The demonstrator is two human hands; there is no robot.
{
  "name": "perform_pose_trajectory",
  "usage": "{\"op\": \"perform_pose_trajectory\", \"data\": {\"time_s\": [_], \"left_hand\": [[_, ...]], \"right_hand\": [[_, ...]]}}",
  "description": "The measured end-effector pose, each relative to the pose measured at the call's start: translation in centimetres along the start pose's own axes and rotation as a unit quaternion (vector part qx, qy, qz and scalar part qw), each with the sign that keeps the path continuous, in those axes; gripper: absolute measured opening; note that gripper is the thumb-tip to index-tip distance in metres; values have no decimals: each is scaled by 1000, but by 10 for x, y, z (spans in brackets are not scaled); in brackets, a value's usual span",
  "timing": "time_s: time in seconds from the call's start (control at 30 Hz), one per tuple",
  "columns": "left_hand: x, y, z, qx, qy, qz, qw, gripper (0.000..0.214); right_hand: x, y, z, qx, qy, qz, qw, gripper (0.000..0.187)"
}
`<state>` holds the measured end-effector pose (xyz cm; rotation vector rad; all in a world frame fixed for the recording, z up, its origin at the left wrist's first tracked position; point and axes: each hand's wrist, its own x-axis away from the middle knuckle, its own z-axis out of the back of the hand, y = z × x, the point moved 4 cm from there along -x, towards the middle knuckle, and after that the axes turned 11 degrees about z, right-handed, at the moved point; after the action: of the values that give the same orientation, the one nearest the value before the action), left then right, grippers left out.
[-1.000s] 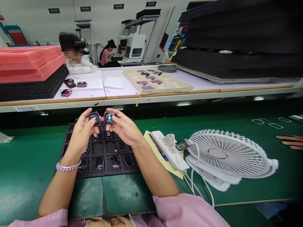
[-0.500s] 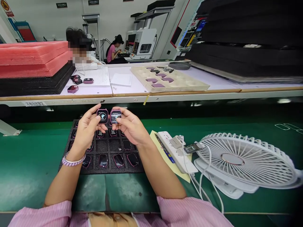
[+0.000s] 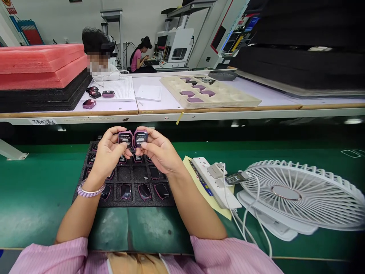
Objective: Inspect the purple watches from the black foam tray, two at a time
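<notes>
My left hand (image 3: 110, 154) is closed round a purple-framed smartwatch (image 3: 125, 138), its thumb on the lower part of the screen. A second purple smartwatch (image 3: 140, 137) is gripped the same way in my right hand (image 3: 158, 151). Both watches are held upright side by side, screens facing me, with lines of white text on black. Beneath them lies a black foam tray (image 3: 122, 204) with square pockets, several of which hold more watches. Some of the tray is hidden behind my hands and forearms.
Right of the tray are a white power strip (image 3: 207, 173), pens (image 3: 205, 187), cables and a white fan (image 3: 288, 192). On the shelf ahead stand red foam slabs (image 3: 42, 62), a cream tray (image 3: 228, 99), loose watches (image 3: 89, 104) and stacked black foam (image 3: 296, 72). Two people sit beyond.
Both watch screens have switched from a picture display to lines of text. My hands keep their hold on the watches. The whole view has shifted slightly.
</notes>
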<state>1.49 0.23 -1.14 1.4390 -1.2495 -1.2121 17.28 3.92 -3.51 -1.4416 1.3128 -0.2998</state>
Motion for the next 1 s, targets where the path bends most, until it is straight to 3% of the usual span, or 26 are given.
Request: {"op": "perform_pose_trajectory", "data": {"time_s": [0.63,0.83,1.0], "left_hand": [[2,2,-1,-3,12,-10,1000,45],[2,-3,-1,0,8,10,1000,39],[2,-2,0,-18,7,-9,1000,45]], "right_hand": [[1,-3,-3,25,3,19,1000,54],[-1,-1,0,3,31,5,1000,39],[-1,-2,-2,-13,27,-6,1000,40]]}}
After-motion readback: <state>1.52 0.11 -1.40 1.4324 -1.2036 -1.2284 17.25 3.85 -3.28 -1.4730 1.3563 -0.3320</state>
